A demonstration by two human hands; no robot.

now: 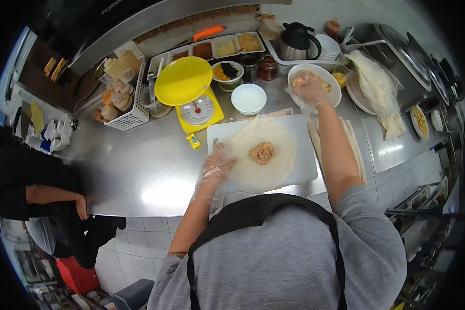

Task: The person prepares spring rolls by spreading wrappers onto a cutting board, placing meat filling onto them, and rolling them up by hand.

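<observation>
A thin round wrapper lies on the white cutting board, with a lump of minced filling near its middle. My left hand, in a clear plastic glove, rests at the wrapper's left edge with its fingers apart. Also gloved, my right hand reaches into the white bowl of filling at the upper right. Its fingers are partly hidden among the filling, and what they hold cannot be made out. A small white bowl stands behind the board.
A yellow scale and a small yellow packet are left of the board. Behind stand topping trays, jars and a steel jug. A white basket is further left. A co-worker's hand touches the counter edge.
</observation>
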